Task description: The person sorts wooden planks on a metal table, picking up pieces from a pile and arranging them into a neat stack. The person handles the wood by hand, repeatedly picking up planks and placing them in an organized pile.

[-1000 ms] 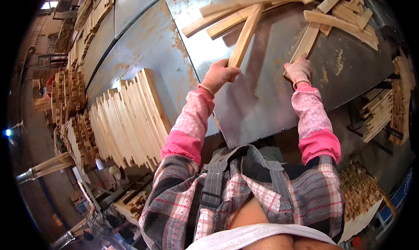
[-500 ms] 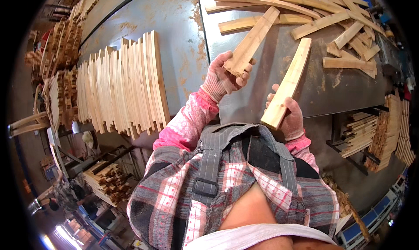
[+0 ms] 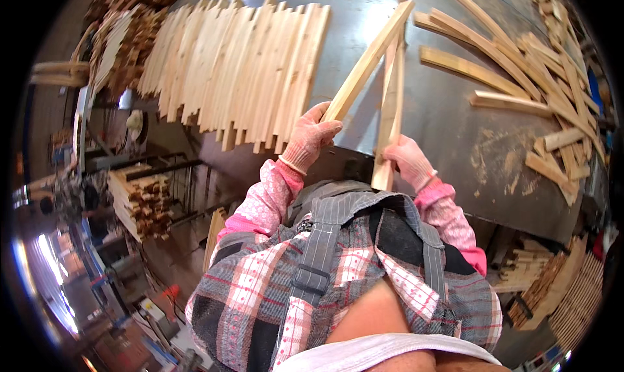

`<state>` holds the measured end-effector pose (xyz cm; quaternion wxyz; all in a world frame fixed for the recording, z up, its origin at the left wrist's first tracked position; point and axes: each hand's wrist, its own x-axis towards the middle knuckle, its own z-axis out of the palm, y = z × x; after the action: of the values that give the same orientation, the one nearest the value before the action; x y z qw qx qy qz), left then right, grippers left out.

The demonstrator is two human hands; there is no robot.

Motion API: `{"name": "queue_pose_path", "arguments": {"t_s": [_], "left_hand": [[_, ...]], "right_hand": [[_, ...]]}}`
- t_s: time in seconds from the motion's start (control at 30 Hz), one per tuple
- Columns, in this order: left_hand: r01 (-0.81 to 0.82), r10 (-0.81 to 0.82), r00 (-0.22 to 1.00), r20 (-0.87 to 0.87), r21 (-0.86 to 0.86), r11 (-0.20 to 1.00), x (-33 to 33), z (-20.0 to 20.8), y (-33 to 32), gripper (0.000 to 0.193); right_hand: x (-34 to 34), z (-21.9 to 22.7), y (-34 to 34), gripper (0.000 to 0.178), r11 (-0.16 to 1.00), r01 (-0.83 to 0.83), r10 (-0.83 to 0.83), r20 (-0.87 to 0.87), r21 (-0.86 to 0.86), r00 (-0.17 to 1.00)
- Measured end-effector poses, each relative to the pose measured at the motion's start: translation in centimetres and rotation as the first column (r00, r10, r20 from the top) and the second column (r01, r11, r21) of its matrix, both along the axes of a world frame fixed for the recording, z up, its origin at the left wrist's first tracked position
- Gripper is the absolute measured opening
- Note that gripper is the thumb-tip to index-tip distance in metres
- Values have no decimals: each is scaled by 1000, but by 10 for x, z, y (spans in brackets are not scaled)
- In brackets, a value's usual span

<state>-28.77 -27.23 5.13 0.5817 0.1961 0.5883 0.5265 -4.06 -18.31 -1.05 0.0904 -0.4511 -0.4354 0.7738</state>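
Note:
In a pale pink knit glove, my left hand [image 3: 313, 137] is closed round the lower end of a wooden slat [image 3: 368, 60], which slants up to the right with its narrow edge showing. My right hand [image 3: 409, 161], gloved alike, grips a second wooden slat [image 3: 388, 122] near its bottom end. This one stands nearly upright in the picture. The far ends of the two slats meet or overlap; I cannot tell whether they touch. Left of my left hand, a row of slats [image 3: 244, 70] lies packed side by side on the metal table [image 3: 455, 135].
A loose heap of slats [image 3: 552, 96] covers the table's right part, with short offcuts [image 3: 562, 138] at its near side. Sawdust [image 3: 500, 157] is strewn on the metal. Stacked wood [image 3: 140, 203] sits on a rack at lower left, and more stacked boards [image 3: 539, 281] at lower right.
The view has swung left, toward the packed row. My hands have come closer together. The left slat has turned from its broad face onto its edge, and the right slat stands more upright.

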Motion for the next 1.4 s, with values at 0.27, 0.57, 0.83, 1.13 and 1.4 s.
{"name": "queue_pose_path", "arguments": {"t_s": [0.27, 0.57, 0.83, 1.13, 1.4], "left_hand": [[-438, 377, 887, 266, 231, 869, -34, -6, -25, 41], [-448, 408, 883, 232, 157, 880, -43, 7, -32, 44], [-1, -6, 993, 114, 64, 998, -20, -32, 3, 52], [97, -59, 941, 332, -98, 990, -25, -46, 22, 44], [62, -45, 970, 238, -67, 996, -21, -41, 36, 43]], "right_hand": [[-219, -122, 4, 57, 809, -510, 486, 157, 293, 860], [-164, -46, 65, 44, 938, -129, 64, -207, -321, 976], [-143, -19, 82, 30, 983, 158, -172, -169, -97, 970], [-128, -15, 79, 29, 958, 208, -240, -151, -197, 959], [-95, 5, 23, 27, 964, -104, 52, -210, -246, 976]]}}
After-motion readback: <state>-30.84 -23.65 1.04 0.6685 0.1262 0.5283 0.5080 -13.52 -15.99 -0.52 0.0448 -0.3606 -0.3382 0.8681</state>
